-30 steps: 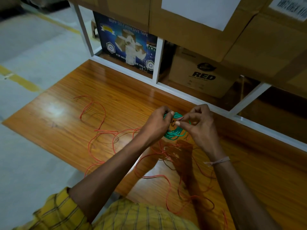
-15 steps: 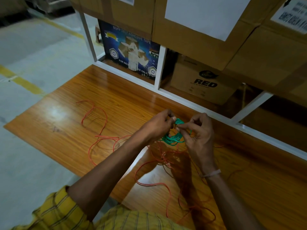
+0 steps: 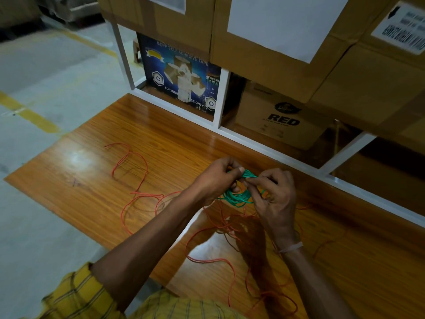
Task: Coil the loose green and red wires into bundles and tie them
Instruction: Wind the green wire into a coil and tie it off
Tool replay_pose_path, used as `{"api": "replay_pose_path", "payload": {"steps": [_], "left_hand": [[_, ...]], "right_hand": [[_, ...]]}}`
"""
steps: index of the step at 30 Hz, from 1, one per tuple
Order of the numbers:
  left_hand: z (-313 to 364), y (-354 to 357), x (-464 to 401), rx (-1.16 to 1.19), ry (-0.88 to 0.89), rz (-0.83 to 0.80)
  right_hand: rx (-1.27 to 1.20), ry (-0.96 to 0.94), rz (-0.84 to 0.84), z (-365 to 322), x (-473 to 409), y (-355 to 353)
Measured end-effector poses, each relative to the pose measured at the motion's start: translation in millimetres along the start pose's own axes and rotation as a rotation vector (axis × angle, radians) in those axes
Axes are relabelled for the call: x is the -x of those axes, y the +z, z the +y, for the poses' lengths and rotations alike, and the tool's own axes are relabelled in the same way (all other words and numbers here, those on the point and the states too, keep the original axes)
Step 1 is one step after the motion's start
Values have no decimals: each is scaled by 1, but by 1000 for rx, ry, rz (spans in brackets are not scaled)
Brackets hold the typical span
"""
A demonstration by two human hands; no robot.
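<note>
A small coil of green wire (image 3: 236, 197) hangs between my two hands above the wooden table (image 3: 96, 178). My left hand (image 3: 217, 178) pinches the top of the coil with thumb and fingers. My right hand (image 3: 274, 196) grips the coil's right side, its fingertips meeting the left hand's at the top. Part of the coil is hidden behind both hands. The red wire (image 3: 142, 196) lies loose and tangled on the table, running from the left side to under my arms and down to the near edge.
A white metal shelf frame (image 3: 220, 104) stands at the table's far edge, holding a blue tape box (image 3: 181, 74) and a brown carton marked RED (image 3: 282, 118). Large cardboard boxes (image 3: 264, 42) sit above. Grey floor with a yellow line (image 3: 30, 116) lies left.
The green coil has flattened and dropped lower between my hands, and my fingertips have closed together on its top. The view has shifted slightly.
</note>
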State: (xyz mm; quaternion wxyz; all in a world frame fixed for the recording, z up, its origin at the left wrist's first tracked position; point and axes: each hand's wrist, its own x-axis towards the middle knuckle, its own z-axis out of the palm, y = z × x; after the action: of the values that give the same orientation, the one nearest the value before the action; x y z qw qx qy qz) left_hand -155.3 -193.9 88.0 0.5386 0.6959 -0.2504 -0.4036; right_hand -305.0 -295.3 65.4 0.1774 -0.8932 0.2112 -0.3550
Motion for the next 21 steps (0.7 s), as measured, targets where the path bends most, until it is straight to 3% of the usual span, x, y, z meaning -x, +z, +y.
{"api": "replay_pose_path", "payload": {"steps": [9,17,21], "left_hand": [[-10,-1,3,34,141,83],[-14,1,7,115,159,70],[-19,1,7,120,129,95]], "right_hand": [[-203,148,-35,0,-4,-3],[-524,570,-90,-6,-13,0],[-538,646,-116,-12,-17,0]]}}
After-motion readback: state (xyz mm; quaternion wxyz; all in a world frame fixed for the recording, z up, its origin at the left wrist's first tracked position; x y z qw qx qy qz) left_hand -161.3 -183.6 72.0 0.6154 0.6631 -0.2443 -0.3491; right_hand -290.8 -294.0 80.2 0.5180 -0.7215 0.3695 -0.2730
